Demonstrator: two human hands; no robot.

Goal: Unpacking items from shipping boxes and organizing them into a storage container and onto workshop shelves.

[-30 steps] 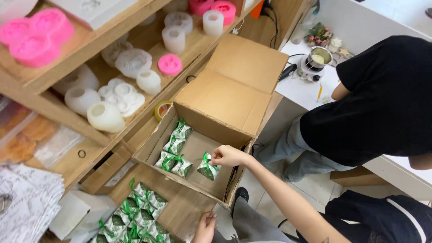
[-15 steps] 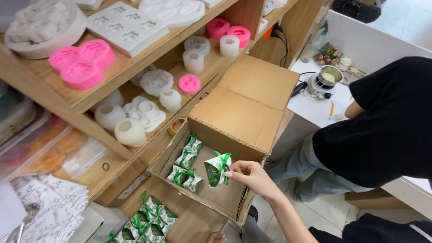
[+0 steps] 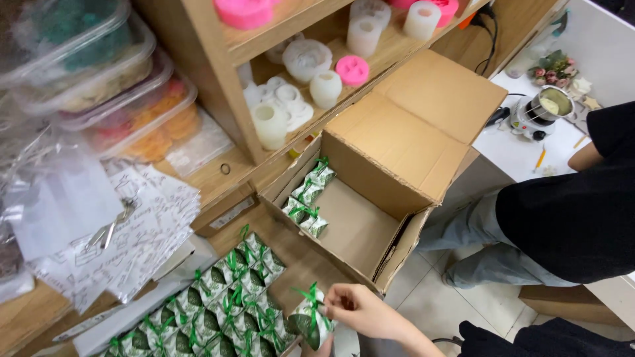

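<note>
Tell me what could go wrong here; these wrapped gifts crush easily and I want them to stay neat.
The right hand pinches the small green-ribboned gift pouch only by its bow, so the ribbon might loosen or the pouch drop.

The open brown cardboard box sits at the shelf's edge, overhanging the floor; a nudge could tip it, along with the row of pouches inside.

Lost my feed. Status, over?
Right hand pinches a green-ribboned packet beside the open box. Left hand unseen. Nothing blocks.
</note>
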